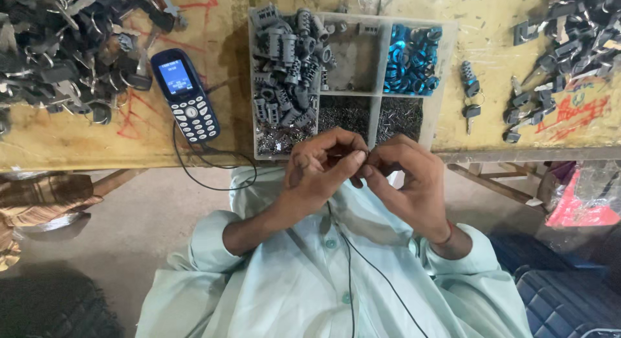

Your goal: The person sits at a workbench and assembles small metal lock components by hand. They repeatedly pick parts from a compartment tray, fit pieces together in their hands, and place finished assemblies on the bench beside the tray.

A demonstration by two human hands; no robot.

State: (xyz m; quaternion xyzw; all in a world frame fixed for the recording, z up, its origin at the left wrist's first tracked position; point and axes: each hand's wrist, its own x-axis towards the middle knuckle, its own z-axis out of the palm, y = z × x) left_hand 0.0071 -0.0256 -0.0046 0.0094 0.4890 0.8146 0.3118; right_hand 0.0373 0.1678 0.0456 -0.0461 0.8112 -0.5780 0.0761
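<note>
A yellow bench (pixel 77 144) carries a divided tray (pixel 446 73) of grey cylinders (pixel 284 60) and blue rings (pixel 411 58), beside a dark phone (pixel 185 95). Just below the tray, the left hand (pixel 317 173) and right hand (pixel 407 183) meet, fingers pinched on a tiny part (pixel 363 158); steady, close fingertip pressure seems wise. A red package (pixel 579 199) hangs at the right.

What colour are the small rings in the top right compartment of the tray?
The rings are bright blue, seen best in the head view, in the grey tray.

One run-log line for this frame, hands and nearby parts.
left hand: pinching small part, unclear | right hand: fingertips meeting left | clear compartmented plastic tray: directly ahead | grey metal cylinders, blue rings
</note>
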